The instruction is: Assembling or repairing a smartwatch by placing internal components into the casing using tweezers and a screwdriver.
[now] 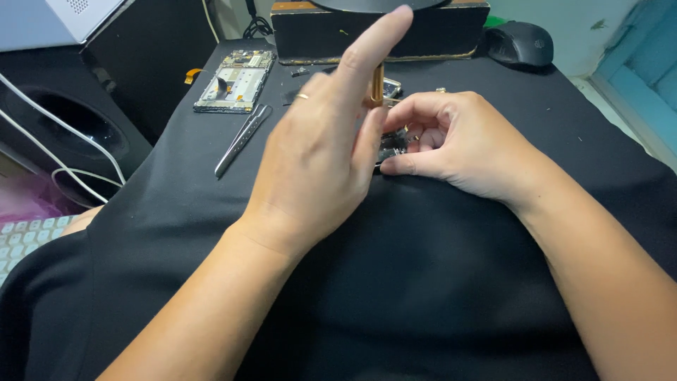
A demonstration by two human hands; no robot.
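A: Our left hand (317, 162) sits nearest, fingers pinched on a gold screwdriver (378, 85), upright over the small circuit board (392, 144)

B: And our right hand (451, 144)?

A: Fingers curled, gripping that board on the black cloth (423, 282). Tweezers (243, 137) left of board, well apart
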